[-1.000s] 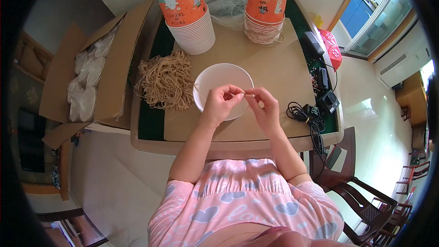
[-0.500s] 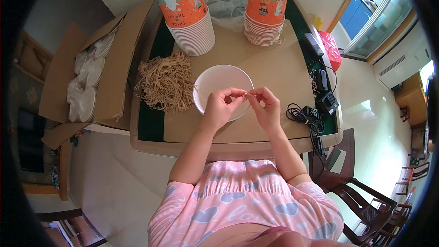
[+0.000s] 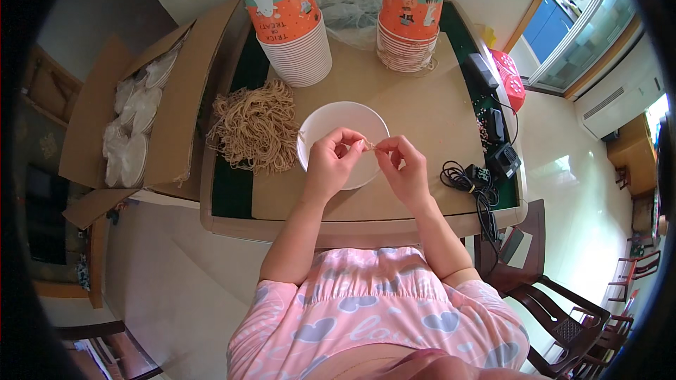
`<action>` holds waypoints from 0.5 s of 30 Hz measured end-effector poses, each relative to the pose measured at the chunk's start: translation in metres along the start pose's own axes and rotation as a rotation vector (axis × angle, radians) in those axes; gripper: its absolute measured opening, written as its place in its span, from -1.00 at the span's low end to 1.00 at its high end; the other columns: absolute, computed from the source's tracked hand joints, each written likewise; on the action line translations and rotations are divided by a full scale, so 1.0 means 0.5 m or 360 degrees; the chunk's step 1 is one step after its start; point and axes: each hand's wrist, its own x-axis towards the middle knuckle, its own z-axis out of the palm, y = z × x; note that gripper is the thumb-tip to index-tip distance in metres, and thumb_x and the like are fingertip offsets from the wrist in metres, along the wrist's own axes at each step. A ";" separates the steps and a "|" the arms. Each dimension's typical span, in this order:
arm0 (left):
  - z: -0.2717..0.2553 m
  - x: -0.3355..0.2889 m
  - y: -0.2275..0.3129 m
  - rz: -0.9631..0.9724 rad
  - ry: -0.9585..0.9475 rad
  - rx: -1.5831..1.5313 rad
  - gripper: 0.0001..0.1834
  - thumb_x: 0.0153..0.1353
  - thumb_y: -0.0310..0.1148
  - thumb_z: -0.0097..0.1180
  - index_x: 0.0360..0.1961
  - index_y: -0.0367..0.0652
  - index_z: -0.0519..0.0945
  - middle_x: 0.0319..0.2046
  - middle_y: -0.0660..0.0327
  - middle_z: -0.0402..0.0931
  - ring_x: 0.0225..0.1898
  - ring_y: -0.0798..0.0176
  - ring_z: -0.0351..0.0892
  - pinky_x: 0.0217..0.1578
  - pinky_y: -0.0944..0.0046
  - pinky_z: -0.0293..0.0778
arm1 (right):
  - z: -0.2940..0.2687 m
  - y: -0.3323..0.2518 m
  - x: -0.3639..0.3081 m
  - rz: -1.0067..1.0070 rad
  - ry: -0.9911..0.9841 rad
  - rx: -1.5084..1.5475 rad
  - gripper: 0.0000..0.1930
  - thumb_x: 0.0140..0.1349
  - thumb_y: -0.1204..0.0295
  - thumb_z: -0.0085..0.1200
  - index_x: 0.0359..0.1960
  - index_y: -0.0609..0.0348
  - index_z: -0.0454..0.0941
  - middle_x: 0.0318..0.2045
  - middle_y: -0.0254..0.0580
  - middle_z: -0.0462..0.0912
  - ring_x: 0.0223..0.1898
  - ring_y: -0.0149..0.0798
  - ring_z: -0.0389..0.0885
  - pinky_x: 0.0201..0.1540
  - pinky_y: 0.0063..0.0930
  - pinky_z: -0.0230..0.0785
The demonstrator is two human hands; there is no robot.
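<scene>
Over the near right part of a white paper bucket (image 3: pixel 336 118), my two hands meet fingertip to fingertip. My left hand (image 3: pixel 329 165) pinches a thin tan cord (image 3: pixel 370 146) between thumb and forefinger. Pinching the other side of this cord is my right hand (image 3: pixel 406 167); only a short piece shows between the fingers. The bucket stands mouth up on the table, and a bit of cord (image 3: pixel 301 136) shows at its left rim. Left of it lies a loose heap of tan cords (image 3: pixel 255 127).
Behind stand two upside-down stacks of orange and green buckets, one left (image 3: pixel 292 28) and one right (image 3: pixel 410 21), cords draped on the latter. A cardboard box (image 3: pixel 172 109) of bagged white discs is at left. Black cables (image 3: pixel 465 177) and adapters (image 3: pixel 504 160) line the right edge.
My hands have drawn slightly apart, so more of the cord shows between the fingertips. The right hand has shifted a little toward me. The bucket has barely moved.
</scene>
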 end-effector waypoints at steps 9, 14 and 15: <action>0.010 0.003 -0.019 0.0113 -0.0014 -0.0152 -0.96 0.21 -0.51 0.09 -0.34 -0.25 0.56 -0.44 0.29 0.60 -0.44 0.55 0.52 -0.46 0.52 0.40 | 0.006 0.003 -0.004 0.0036 0.0036 0.0021 -0.93 0.15 0.60 0.13 -0.33 0.24 0.52 -0.62 -0.48 0.40 -0.59 -0.65 0.23 -0.54 -0.73 0.10; 0.009 0.002 -0.024 0.0081 -0.0053 -0.0099 -0.95 0.21 -0.50 0.09 -0.33 -0.26 0.56 -0.44 0.30 0.58 -0.47 0.54 0.48 -0.47 0.52 0.38 | -0.002 0.007 -0.005 0.0063 -0.0042 -0.0144 -0.87 0.14 0.56 0.16 -0.26 0.18 0.54 -0.70 -0.37 0.36 -0.64 -0.56 0.25 -0.57 -0.62 0.17; 0.009 0.003 -0.027 0.0099 -0.0058 -0.0105 -0.94 0.21 -0.50 0.09 -0.33 -0.26 0.56 -0.44 0.30 0.58 -0.48 0.55 0.47 -0.47 0.52 0.38 | -0.001 0.005 -0.005 0.0063 -0.0043 -0.0144 -0.87 0.14 0.56 0.16 -0.26 0.18 0.54 -0.70 -0.37 0.36 -0.64 -0.56 0.25 -0.57 -0.62 0.17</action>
